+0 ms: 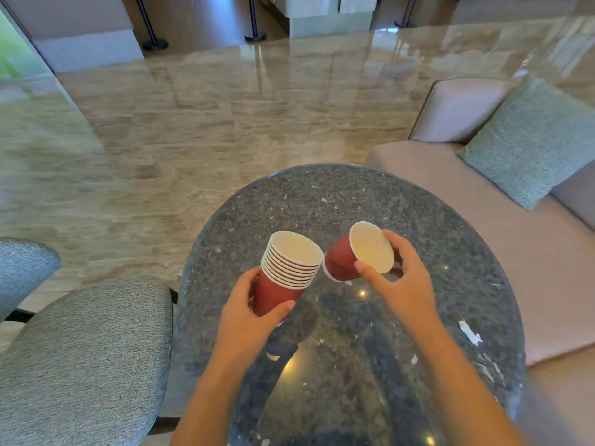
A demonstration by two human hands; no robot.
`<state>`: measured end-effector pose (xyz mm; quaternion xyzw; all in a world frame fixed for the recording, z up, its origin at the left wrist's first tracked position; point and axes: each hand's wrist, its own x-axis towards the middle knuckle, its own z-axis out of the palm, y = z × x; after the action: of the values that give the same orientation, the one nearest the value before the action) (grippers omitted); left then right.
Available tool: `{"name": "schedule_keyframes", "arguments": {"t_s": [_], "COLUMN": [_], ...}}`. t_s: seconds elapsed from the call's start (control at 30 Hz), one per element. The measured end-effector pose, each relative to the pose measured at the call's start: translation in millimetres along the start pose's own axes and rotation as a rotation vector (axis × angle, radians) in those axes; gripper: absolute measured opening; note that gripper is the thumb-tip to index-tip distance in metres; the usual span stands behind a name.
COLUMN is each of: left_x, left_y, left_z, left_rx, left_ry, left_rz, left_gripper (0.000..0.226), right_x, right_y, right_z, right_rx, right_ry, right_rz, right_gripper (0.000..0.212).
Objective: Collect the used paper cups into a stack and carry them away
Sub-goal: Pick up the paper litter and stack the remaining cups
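Note:
My left hand point(248, 313) grips a stack of several red paper cups point(288, 272) with white rims, tilted a little to the right, above the round dark granite table point(450, 252). In my right hand point(399, 281) is a single red paper cup point(357, 252), held by its rim and tipped so that its white inside faces me. The single cup's base sits just right of the stack's top rim, nearly touching it. Both cups hang above the tabletop.
Small white paper scraps point(468, 331) lie on the table's right side. A grey upholstered chair point(83, 358) stands at the left, a beige sofa point(502, 252) with a grey-green cushion point(534, 140) at the right. Polished marble floor point(225, 123) stretches ahead.

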<state>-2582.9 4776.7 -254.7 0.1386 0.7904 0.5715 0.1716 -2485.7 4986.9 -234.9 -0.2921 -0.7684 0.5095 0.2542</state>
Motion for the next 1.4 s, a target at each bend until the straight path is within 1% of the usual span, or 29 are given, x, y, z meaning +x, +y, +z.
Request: {"name": "schedule_keyframes", "arguments": {"t_s": [0.23,0.4,0.47,0.57,0.63,0.83,1.0,1.13,1.3,1.4], "left_x": [0,5,5,6,6,8,7,7,6,4], "left_y": [12,16,17,18,17,19,20,20,22,23], "left_z": [28,46,53,60,63,67,66,65,65,67], "left_rx": [0.102,0.198,0.243,0.266,0.274,0.303,0.307,0.325,0.313,0.296], "left_ry": [-0.091,-0.144,-0.158,-0.178,-0.184,-0.196,-0.196,-0.194,-0.191,-0.191], "left_rz": [0.075,0.131,0.160,0.176,0.178,0.207,0.217,0.223,0.234,0.240], "left_gripper": [0.064,0.067,0.067,0.067,0.068,0.069,0.068,0.071,0.070,0.069], "right_x": [3,2,3,3,3,3,3,2,0,0], "right_y": [-8,-11,-12,-13,-13,-9,-8,-7,-5,-2], "right_z": [-40,-61,-67,-72,-74,-73,-67,-63,-60,-59], "right_rx": [0.043,0.082,0.106,0.139,0.157,0.146,0.120,0.106,0.101,0.080], "right_ry": [0.107,0.180,0.175,0.143,0.108,0.028,-0.045,-0.100,-0.195,-0.241], "right_rz": [0.000,0.033,0.035,0.027,0.026,0.038,0.042,0.053,0.083,0.100], "right_gripper": [0.058,0.071,0.067,0.059,0.057,0.070,0.056,0.060,0.054,0.056]}}
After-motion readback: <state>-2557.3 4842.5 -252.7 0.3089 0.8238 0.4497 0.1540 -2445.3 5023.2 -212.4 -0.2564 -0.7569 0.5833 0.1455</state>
